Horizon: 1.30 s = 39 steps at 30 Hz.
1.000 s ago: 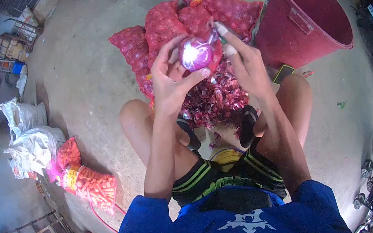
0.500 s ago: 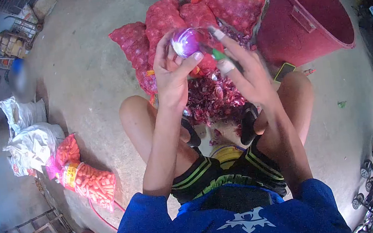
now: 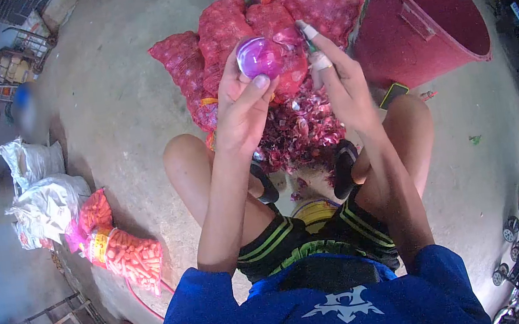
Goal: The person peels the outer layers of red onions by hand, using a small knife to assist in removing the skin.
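A shiny purple-and-white red onion (image 3: 259, 58) rests in the fingers of my left hand (image 3: 242, 108), its thumb pressed along the near side. My right hand (image 3: 347, 88) is just to the right, with white wraps on its thumb and a finger. Between those two digits is a small green-handled knife (image 3: 310, 45), mostly hidden by the fingers. A piece of reddish onion skin (image 3: 287, 36) shows between the onion and the knife. Below both hands, a heap of loose onion skins (image 3: 308, 131) covers the floor between my feet.
Red mesh sacks of onions (image 3: 225, 25) lie ahead. A big red tub (image 3: 393, 33) stands at the right, with a phone (image 3: 394, 96) beside it. A bag of carrots (image 3: 132, 252) and white sacks (image 3: 48, 203) sit at the left. A yellow bucket (image 3: 315, 211) is beneath me.
My right hand has shifted slightly and the knife has turned more upright. The onion has rotated in my left hand, showing more purple, and a piece of skin now shows beside it.
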Each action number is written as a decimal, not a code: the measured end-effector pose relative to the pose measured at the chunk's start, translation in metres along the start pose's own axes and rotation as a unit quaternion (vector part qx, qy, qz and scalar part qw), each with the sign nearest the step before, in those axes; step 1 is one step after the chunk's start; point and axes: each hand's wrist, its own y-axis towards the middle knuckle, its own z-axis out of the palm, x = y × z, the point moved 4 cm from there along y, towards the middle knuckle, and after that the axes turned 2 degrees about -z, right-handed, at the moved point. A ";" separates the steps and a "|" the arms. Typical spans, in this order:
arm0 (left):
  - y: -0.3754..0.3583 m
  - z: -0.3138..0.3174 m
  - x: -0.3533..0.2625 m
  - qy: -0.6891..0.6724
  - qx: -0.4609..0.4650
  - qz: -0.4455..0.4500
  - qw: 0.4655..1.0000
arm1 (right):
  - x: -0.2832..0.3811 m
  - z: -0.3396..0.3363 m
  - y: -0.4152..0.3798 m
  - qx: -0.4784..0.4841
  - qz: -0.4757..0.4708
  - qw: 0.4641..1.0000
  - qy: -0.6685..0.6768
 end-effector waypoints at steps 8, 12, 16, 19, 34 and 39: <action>0.003 -0.002 -0.001 -0.006 -0.022 0.024 0.999 | -0.002 -0.007 -0.003 0.007 0.039 0.999 -0.014; 0.004 -0.004 -0.007 0.096 -0.085 0.101 0.987 | 0.012 0.004 -0.008 0.039 -0.092 0.994 -0.047; 0.003 -0.005 -0.008 0.101 -0.096 0.124 0.982 | 0.011 0.011 -0.011 0.089 -0.049 0.992 -0.077; 0.003 -0.004 -0.008 0.118 -0.100 0.119 0.981 | 0.016 0.010 -0.010 0.084 -0.061 0.990 -0.091; 0.003 -0.002 -0.005 0.151 -0.110 0.130 0.974 | 0.022 0.008 -0.010 0.128 0.057 0.985 0.099; 0.003 -0.004 -0.004 0.172 -0.104 0.145 0.969 | 0.021 0.016 -0.012 0.116 0.004 0.989 0.089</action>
